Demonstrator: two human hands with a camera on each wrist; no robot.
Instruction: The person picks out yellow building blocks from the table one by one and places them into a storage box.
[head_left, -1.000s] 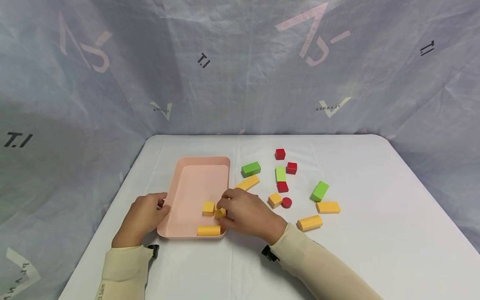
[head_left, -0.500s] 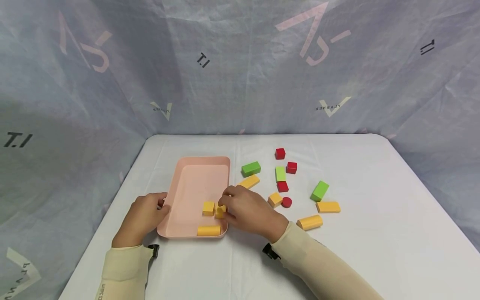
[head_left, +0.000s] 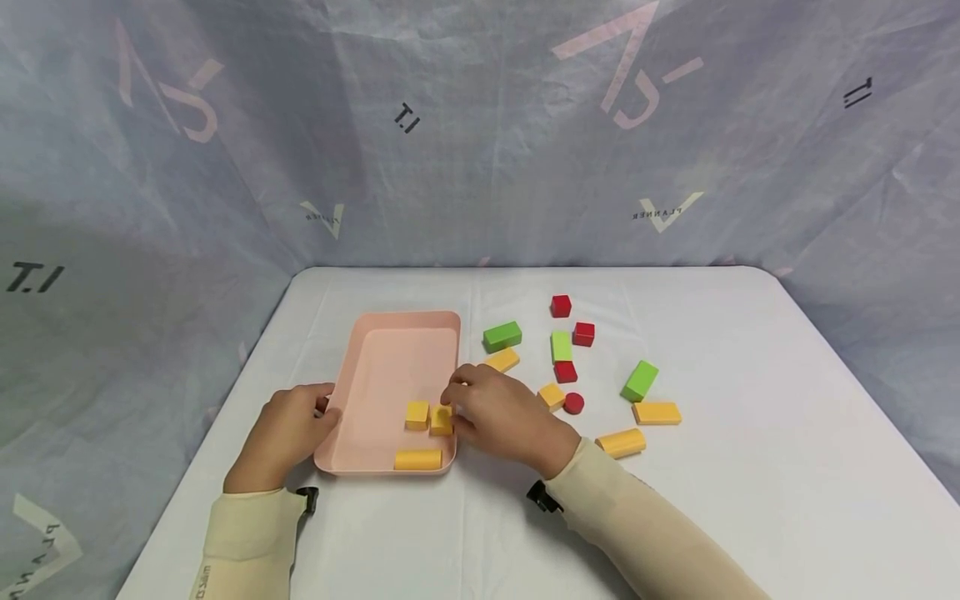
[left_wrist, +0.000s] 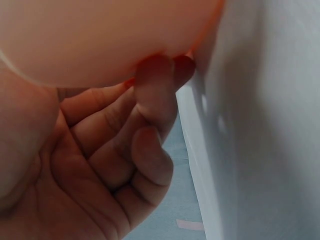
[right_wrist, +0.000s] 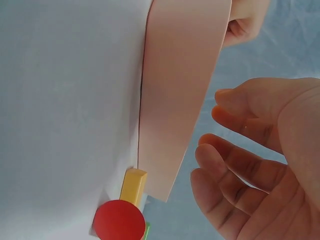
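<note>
Steady the pale pink, plastic-looking rectangular tray (head_left: 393, 358), set towards the left edge of the white-covered worktop (head_left: 750, 467), by pinching its left rim in the left grip (head_left: 288, 429). Raise the right grip (head_left: 498, 412), thumb and fingers parted and pinching nothing, clear of the right rim before swinging away. Avoid nudging the small yellow block (head_left: 442, 422) beside that rim, near the tray's near-right corner.

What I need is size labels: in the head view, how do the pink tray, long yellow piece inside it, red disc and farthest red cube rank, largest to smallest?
1. Pink tray
2. Long yellow piece
3. Red disc and farthest red cube: unranked; they look alike, and the cube lies farther away.
</note>
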